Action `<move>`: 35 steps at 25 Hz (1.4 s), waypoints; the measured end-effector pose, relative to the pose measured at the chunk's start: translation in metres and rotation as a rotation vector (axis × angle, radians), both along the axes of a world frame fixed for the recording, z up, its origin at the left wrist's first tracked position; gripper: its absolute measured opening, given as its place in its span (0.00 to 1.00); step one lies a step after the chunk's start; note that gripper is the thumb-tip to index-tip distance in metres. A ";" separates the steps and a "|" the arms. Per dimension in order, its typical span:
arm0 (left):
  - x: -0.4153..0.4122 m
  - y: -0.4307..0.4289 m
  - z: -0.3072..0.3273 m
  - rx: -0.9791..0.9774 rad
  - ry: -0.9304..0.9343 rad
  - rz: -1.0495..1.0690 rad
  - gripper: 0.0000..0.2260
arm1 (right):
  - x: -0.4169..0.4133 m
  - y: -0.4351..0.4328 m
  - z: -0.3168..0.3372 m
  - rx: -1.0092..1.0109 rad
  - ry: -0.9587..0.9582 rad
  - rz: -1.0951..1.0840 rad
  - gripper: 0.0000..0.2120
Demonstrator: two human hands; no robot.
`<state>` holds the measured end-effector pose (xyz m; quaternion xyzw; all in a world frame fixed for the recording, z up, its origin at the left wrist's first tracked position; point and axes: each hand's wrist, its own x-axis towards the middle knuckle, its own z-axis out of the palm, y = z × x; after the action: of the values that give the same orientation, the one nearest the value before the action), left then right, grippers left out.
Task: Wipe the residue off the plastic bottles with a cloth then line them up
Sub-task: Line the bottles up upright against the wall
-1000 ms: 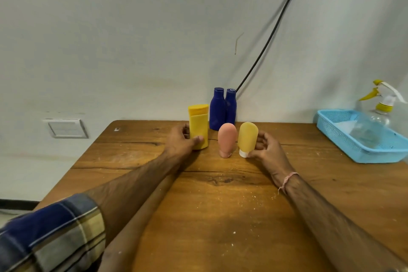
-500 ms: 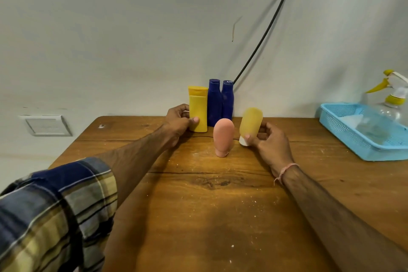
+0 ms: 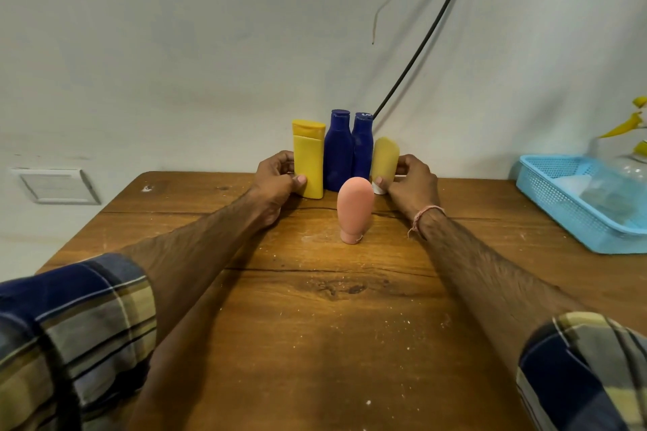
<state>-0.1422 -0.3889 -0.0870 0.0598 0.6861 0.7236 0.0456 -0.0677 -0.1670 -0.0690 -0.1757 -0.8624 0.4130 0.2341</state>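
Observation:
Two dark blue bottles (image 3: 338,150) (image 3: 362,147) stand side by side against the wall. My left hand (image 3: 276,182) grips a tall yellow bottle (image 3: 308,161) standing just left of them. A rounded yellow tube (image 3: 384,161) with a white cap sits just right of the blue pair, tilted a little, and my right hand (image 3: 413,185) is closed around it. A pink rounded bottle (image 3: 354,208) stands alone on its cap in front of the row, untouched. No cloth is in view.
The wooden table (image 3: 332,308) is speckled with white crumbs. At the right edge sits a light blue mesh basket (image 3: 567,206) holding a clear spray bottle (image 3: 630,164) with a yellow trigger. A black cable (image 3: 427,31) runs down the wall behind the bottles.
Both hands pushed their yellow bottles back toward the wall; these now flank the two blue bottles. The pink bottle stayed where it was.

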 end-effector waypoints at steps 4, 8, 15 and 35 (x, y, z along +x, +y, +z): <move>-0.002 0.003 -0.001 0.003 0.017 0.036 0.14 | 0.004 0.000 -0.002 -0.044 -0.036 0.031 0.26; -0.005 0.006 0.000 0.002 0.016 0.052 0.15 | 0.039 -0.019 -0.005 -0.241 0.158 -0.197 0.20; -0.007 0.008 0.003 0.010 0.000 0.031 0.16 | 0.100 -0.057 0.000 -0.286 -0.129 0.343 0.38; 0.005 0.050 -0.003 -0.362 0.273 0.242 0.59 | 0.010 0.019 -0.005 -0.031 0.022 -0.138 0.27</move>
<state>-0.1375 -0.3386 -0.0903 0.0651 0.8064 0.5745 -0.1244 -0.0575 -0.1484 -0.0742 -0.2336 -0.8391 0.4111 0.2689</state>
